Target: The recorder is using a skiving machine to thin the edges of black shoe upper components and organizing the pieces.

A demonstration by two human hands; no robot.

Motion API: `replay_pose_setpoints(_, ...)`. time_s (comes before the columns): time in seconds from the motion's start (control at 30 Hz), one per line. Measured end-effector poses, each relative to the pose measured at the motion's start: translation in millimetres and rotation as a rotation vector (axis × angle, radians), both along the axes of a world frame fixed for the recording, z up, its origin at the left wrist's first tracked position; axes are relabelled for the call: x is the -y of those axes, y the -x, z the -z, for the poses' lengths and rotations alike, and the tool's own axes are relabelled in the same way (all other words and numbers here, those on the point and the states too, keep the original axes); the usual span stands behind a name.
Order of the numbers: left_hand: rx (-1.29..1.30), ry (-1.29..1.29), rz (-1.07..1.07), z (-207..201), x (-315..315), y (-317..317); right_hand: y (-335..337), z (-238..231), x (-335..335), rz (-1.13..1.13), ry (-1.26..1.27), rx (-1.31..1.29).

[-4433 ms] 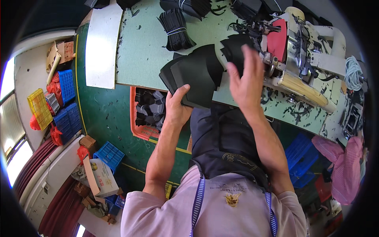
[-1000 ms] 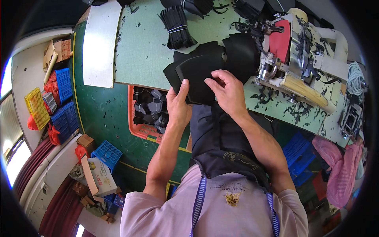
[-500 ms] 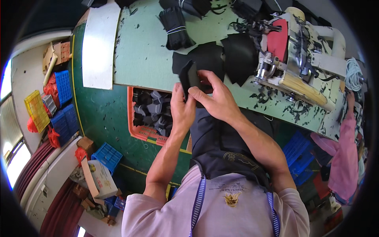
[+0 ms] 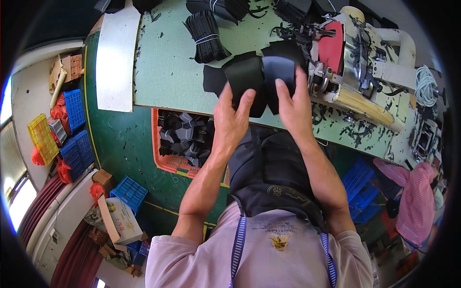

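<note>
Between thumb and fingers, my left hand grips a black cut piece of thin sheet material, its wide face turned up. A second cut piece, showing a paler blue-grey face, is pinched in my right hand; the fingertips there are a little blurred. Both pieces are side by side just above the near edge of the green worktable. Under and behind them lie more flat black pieces, partly covered. Beyond my left hand rests a tied bundle of black pieces.
A machine with a red plate stands on the table's right, black scraps around it. Below the table edge, an orange crate holds several small black bundles. A white board covers the table's left end. Another person's pink sleeve shows far right.
My hands have moved apart, from being together on folded black material to holding one piece each. The right one's paler face now shows. The other person's arm has dropped away from the table.
</note>
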State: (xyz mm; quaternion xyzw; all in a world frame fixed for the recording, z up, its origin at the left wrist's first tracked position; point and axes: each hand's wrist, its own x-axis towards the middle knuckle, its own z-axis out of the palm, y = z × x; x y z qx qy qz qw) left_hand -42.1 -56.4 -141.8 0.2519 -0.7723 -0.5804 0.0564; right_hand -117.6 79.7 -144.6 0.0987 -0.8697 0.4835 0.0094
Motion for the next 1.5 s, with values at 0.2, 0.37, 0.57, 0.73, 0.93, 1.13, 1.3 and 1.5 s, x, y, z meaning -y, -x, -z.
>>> replay_pose_setpoints(0.2,0.411,0.391,-0.117,20,27,-44,-8,-5,-7,-0.175,-0.230,-0.083)
replay_pose_setpoints(0.37,0.373,0.665,-0.042,31,30,-26,-16,23,31,-0.286,-0.387,-0.128)
replay_pose_setpoints(0.57,0.385,0.565,-0.222,43,19,-10,-45,30,50,-0.343,-0.261,-0.012)
replay_pose_setpoints(0.73,0.279,-0.095,-0.397,19,17,-1,-49,27,46,-0.338,-0.201,0.026)
replay_pose_setpoints(0.93,0.073,-0.385,-0.519,27,19,-15,-25,34,18,-0.279,-0.328,0.010)
replay_pose_setpoints(1.13,0.173,-0.456,-0.320,-25,29,-29,-29,27,19,-0.283,0.160,0.273)
replay_pose_setpoints(1.3,0.222,-0.485,-0.245,-47,37,-28,-28,-6,31,-0.296,0.943,0.955)
replay_pose_setpoints(1.5,0.089,-0.544,-0.172,-47,8,-25,-42,-32,22,-0.227,0.935,0.918)
